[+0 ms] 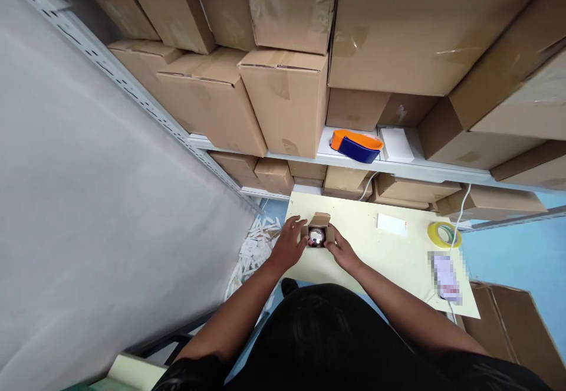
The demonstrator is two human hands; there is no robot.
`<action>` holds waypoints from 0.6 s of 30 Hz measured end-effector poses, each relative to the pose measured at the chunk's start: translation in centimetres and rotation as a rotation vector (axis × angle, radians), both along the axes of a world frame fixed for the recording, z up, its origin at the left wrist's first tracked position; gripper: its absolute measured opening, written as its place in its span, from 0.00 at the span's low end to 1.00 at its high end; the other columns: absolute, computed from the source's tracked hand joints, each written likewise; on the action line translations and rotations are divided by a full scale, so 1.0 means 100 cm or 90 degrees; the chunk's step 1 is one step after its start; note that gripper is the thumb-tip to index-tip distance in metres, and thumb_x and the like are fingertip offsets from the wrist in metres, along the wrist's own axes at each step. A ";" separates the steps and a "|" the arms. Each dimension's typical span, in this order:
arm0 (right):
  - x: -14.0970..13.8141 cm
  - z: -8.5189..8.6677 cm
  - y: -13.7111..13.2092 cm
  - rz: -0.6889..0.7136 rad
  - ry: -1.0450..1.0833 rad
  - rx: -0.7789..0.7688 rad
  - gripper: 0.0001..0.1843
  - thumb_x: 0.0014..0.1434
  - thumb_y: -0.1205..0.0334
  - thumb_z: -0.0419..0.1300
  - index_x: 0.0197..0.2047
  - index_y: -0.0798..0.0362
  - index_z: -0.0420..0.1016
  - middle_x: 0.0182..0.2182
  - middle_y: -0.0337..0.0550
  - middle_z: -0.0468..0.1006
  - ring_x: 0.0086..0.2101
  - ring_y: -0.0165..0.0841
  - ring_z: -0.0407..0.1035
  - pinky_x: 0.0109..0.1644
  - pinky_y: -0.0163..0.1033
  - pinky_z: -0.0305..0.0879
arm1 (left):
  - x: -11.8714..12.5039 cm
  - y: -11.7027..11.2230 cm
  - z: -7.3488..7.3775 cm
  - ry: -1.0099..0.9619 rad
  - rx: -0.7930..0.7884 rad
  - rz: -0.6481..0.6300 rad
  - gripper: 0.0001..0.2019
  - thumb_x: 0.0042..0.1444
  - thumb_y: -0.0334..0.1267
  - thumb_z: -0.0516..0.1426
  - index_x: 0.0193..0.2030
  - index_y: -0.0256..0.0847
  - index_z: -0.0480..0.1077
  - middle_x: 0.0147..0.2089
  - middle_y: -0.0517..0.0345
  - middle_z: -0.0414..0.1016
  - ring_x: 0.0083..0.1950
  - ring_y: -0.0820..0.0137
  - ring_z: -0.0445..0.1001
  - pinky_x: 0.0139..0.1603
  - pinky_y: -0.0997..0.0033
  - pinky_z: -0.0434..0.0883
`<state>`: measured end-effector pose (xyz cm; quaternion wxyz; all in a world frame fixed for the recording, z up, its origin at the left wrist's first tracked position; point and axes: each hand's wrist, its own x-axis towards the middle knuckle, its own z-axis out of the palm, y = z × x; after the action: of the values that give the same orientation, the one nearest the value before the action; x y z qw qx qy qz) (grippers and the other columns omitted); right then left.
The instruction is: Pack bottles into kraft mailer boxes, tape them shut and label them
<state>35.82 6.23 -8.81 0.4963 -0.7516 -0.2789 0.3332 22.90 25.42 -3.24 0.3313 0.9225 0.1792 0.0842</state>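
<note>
Tape roll (444,235), stacked cartons (283,93), orange-blue tray (356,145)

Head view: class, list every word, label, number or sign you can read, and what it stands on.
No text can be read.
The cardboard boxes and the small open box show no print.
The white card looks blank.
The flat item beside the tape roll is blurred.

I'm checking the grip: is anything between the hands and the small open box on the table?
Nothing visible. The left hand grips the small cardboard box on its left side, the right hand on its right. Its flaps stand open, and the shiny round object lies uncovered inside.
</note>
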 end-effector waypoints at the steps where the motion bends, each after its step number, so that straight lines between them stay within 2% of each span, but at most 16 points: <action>1: 0.001 -0.002 -0.001 0.019 0.000 0.002 0.38 0.62 0.57 0.56 0.73 0.46 0.55 0.61 0.44 0.75 0.57 0.43 0.71 0.59 0.48 0.70 | 0.002 -0.002 0.002 0.010 0.060 -0.033 0.18 0.65 0.36 0.55 0.60 0.42 0.73 0.61 0.44 0.71 0.60 0.57 0.70 0.64 0.53 0.67; 3: 0.002 -0.006 -0.001 0.051 -0.007 -0.002 0.38 0.61 0.57 0.58 0.73 0.47 0.55 0.61 0.46 0.74 0.54 0.43 0.72 0.54 0.47 0.73 | 0.011 -0.008 0.008 0.074 0.146 -0.124 0.11 0.65 0.35 0.54 0.48 0.41 0.78 0.51 0.43 0.74 0.57 0.54 0.70 0.62 0.50 0.66; 5: 0.002 -0.009 0.001 0.079 -0.028 -0.005 0.39 0.59 0.58 0.61 0.72 0.46 0.56 0.62 0.49 0.70 0.50 0.41 0.72 0.47 0.45 0.74 | 0.025 -0.016 0.016 0.153 0.185 -0.175 0.08 0.62 0.36 0.57 0.42 0.39 0.78 0.45 0.42 0.74 0.53 0.52 0.71 0.58 0.50 0.67; 8: 0.002 -0.010 0.006 0.121 -0.071 0.002 0.42 0.55 0.58 0.65 0.71 0.44 0.56 0.65 0.51 0.64 0.47 0.39 0.71 0.44 0.44 0.74 | 0.051 -0.028 0.022 0.272 0.203 -0.111 0.09 0.55 0.37 0.63 0.42 0.37 0.79 0.48 0.38 0.73 0.52 0.48 0.70 0.53 0.50 0.69; 12: 0.005 -0.011 0.011 0.151 -0.122 -0.018 0.43 0.51 0.60 0.69 0.68 0.44 0.58 0.61 0.49 0.68 0.46 0.40 0.71 0.49 0.48 0.73 | 0.076 -0.043 0.017 0.410 0.239 -0.016 0.16 0.45 0.36 0.68 0.43 0.39 0.79 0.52 0.36 0.71 0.54 0.45 0.67 0.51 0.48 0.68; 15: 0.009 -0.016 0.013 0.144 -0.157 -0.062 0.40 0.51 0.61 0.69 0.65 0.46 0.59 0.56 0.49 0.71 0.47 0.42 0.72 0.48 0.48 0.72 | 0.083 -0.049 0.012 0.408 0.268 -0.027 0.20 0.42 0.37 0.69 0.45 0.40 0.78 0.53 0.38 0.70 0.55 0.46 0.66 0.51 0.49 0.68; 18: 0.013 -0.023 0.014 0.151 -0.195 -0.098 0.39 0.51 0.62 0.68 0.64 0.47 0.59 0.55 0.50 0.71 0.47 0.44 0.73 0.45 0.46 0.71 | 0.080 -0.047 0.015 0.376 0.184 -0.050 0.20 0.41 0.38 0.69 0.44 0.39 0.78 0.54 0.38 0.68 0.53 0.48 0.68 0.48 0.53 0.70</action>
<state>37.15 7.65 -11.14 0.3466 -0.7911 -0.4111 0.2916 30.95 20.72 -1.75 0.1335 0.9507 0.2180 -0.1755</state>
